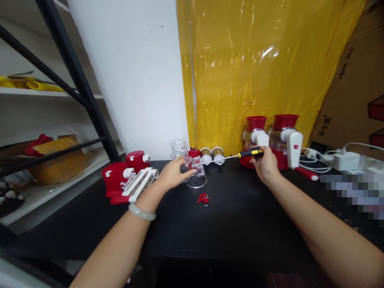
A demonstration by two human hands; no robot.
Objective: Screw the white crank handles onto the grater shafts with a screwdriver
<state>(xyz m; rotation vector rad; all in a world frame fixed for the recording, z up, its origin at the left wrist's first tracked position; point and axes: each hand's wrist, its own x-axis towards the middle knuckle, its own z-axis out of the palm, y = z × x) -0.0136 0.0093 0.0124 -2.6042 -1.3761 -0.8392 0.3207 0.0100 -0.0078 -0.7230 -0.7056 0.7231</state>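
My left hand (175, 173) is closed on a clear plastic housing (198, 167), whose round rim faces down near the black table. In my right hand (265, 163) is the black and yellow handle of a screwdriver (251, 153). Its long metal shaft points left, and the tip reaches the clear housing; whether it sits in a screw is too small to tell. Small red parts (203, 198) lie on the table just in front of the housing, with small dark pieces beside them.
Red bases (115, 178) and white handles (143, 184) lie at the left. Behind are a clear part (178, 146) and metal drums (218, 155). Two assembled red-and-white machines (285, 140) stand right, near white chargers (347, 161). A black-framed shelf (69, 60) borders the left.
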